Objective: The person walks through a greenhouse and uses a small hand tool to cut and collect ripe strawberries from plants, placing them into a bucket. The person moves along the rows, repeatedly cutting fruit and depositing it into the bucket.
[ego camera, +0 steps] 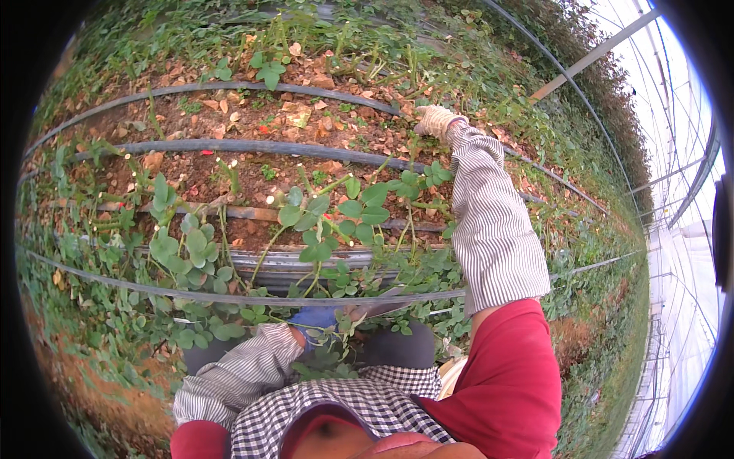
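Observation:
My right hand, in a cream knitted glove, reaches across the soil bed to the far black irrigation hose. Its fingers point into cut stems and leaves, and their grip is hidden. Low in front of my body is my left hand in a blue glove, partly covered by leafy stems. Beside it lies a long greyish blade-like piece; whether the left hand holds it is unclear. Pruned rose-like stems with pale cut ends and green leaves rise between my hands.
A second hose and a taut grey strap run across the bed. Stones and dry leaf bits cover the soil. Ribbed grey edging borders it. Dense foliage and a greenhouse frame stand at right.

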`<state>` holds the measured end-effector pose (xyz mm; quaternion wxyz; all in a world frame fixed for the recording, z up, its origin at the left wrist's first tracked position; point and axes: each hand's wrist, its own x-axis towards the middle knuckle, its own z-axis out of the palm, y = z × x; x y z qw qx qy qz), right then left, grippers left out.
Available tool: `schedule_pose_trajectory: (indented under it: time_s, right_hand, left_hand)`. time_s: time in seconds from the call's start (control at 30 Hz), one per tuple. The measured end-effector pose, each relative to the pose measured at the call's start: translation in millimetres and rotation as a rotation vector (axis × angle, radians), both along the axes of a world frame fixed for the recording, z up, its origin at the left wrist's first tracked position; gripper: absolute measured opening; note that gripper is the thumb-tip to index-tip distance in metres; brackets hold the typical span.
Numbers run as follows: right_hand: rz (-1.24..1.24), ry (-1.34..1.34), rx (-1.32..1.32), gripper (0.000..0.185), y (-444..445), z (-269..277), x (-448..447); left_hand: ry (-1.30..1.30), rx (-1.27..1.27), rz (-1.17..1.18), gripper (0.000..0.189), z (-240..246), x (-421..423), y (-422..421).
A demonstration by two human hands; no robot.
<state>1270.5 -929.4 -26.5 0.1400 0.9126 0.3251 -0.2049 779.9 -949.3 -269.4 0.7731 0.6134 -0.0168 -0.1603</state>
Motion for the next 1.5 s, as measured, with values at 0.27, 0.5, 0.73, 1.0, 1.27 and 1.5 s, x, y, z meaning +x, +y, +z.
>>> schedule_pose_trajectory:
  time_s: [0.27, 0.5, 0.73, 1.0, 1.27, 1.5]
  right_hand:
    - [-0.046, 0.249, 0.527, 0.064, -36, 38, -25]
    - [-0.272, -0.406, 0.829, 0.056, -150, 139, 10]
    - [-0.633, 0.101, 0.364, 0.035, -259, 71, 26]
    - [-0.226, 0.078, -0.211, 0.043, -242, 7, 54]
    - [-0.141, 0.115, -0.052, 0.046, -231, 11, 51]
    - [-0.659, 0.04, 1.511, 0.029, -257, 113, -27]
  left_hand:
    - [-0.013, -0.379, -0.091, 0.041, 50, 3, 16]
    - [0.682, -1.19, 0.175, 0.029, 65, -2, 10]
    - [0.15, -0.582, 0.015, 0.032, 13, -6, 11]
    - [-0.262, 0.517, -0.054, 0.035, 52, -2, 18]
    - [-0.041, 0.642, -0.084, 0.044, 111, 6, 18]
    - [-0.153, 0.786, -0.141, 0.042, 107, -3, 20]
